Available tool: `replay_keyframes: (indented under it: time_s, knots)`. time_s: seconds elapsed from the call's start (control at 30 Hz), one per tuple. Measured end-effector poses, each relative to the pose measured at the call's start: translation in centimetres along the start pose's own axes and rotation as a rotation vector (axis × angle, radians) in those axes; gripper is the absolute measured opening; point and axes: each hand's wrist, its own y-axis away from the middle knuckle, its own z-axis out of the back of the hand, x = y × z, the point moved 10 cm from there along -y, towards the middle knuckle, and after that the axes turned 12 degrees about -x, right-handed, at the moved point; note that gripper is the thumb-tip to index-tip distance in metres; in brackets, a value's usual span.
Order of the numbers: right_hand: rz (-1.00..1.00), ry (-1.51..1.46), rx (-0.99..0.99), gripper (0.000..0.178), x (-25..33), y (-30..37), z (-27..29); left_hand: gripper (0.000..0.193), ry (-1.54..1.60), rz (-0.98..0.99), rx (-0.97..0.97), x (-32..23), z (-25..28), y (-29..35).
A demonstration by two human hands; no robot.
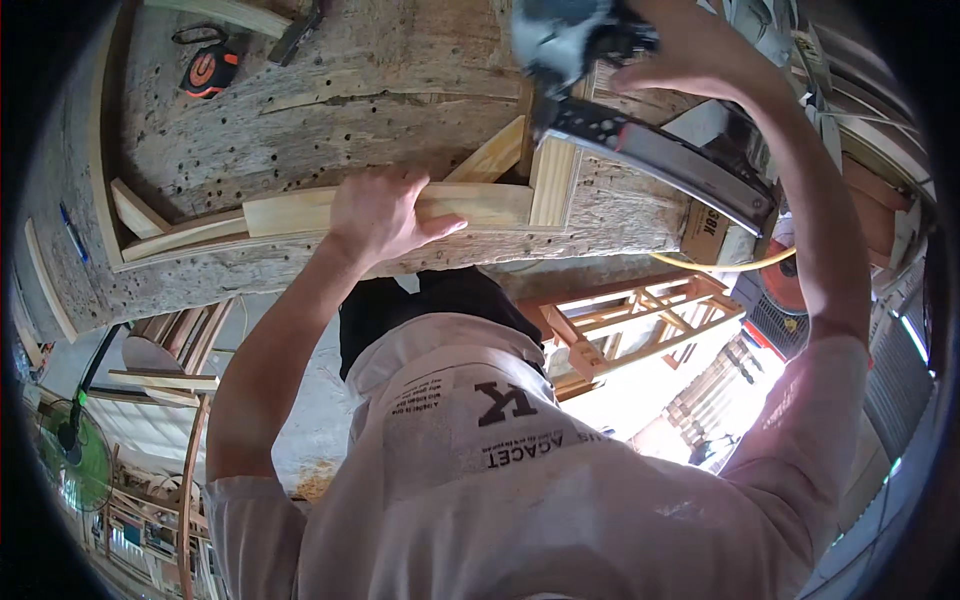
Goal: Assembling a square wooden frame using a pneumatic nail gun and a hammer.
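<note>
My left hand (383, 212) grips a pale wooden board (490, 204) along the front edge of the workbench, its fingers curled over the far side and the thumb along the near side. In my right hand (705, 55) is a nail gun (572, 45), held by its grip. The gun's nose meets or hovers just above a wooden frame piece (553, 185) at the board's right end; whether they touch I cannot tell. Its long magazine slants down to the right. A diagonal brace (490, 152) joins the inside of this corner.
An orange and black tape measure (208, 70) and a hammer (297, 38) lie on the worn workbench (400, 95). At the left are a blue pen (73, 232) and a loose wooden strip (48, 280). A yellow hose (725, 266) hangs at the right, near a wooden frame (640, 325) below.
</note>
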Motion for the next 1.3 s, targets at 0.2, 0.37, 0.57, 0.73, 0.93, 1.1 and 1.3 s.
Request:
replay_keyframes:
  time_s: [0.2, 0.37, 0.57, 0.73, 0.93, 1.1, 1.3]
  knots:
    - [0.108, 0.523, 0.222, 0.049, 0.8, -4.4, -7.4, 0.060, 0.049, 0.018, -0.015, 0.8, -0.4, 0.3]
    - [-0.332, 0.581, 0.863, 0.045, -3.6, -5.1, -12.1, 0.060, 0.057, 0.035, -0.015, 0.8, -0.6, 0.1]
    - [0.094, 0.569, 0.549, 0.038, 0.0, -5.4, -10.7, 0.059, 0.069, 0.037, -0.036, 0.8, -0.7, 0.3]
    - [-0.041, 0.613, 0.665, 0.036, -1.0, -6.9, -11.6, 0.058, 0.068, 0.025, -0.038, 0.5, -0.1, 0.0]
    - [-0.235, 0.548, 0.584, 0.058, -3.7, -3.3, -10.4, 0.058, 0.031, 0.083, 0.036, 1.0, -0.3, 0.5]
    - [-0.704, 0.170, 0.610, 0.080, -3.5, 3.4, -6.5, 0.066, 0.027, 0.152, 0.174, 0.9, -1.4, 0.6]
    - [-1.148, -0.650, 0.087, 0.047, -2.4, 11.7, -8.7, 0.076, -0.006, 0.116, 0.256, 0.6, -1.4, 0.6]
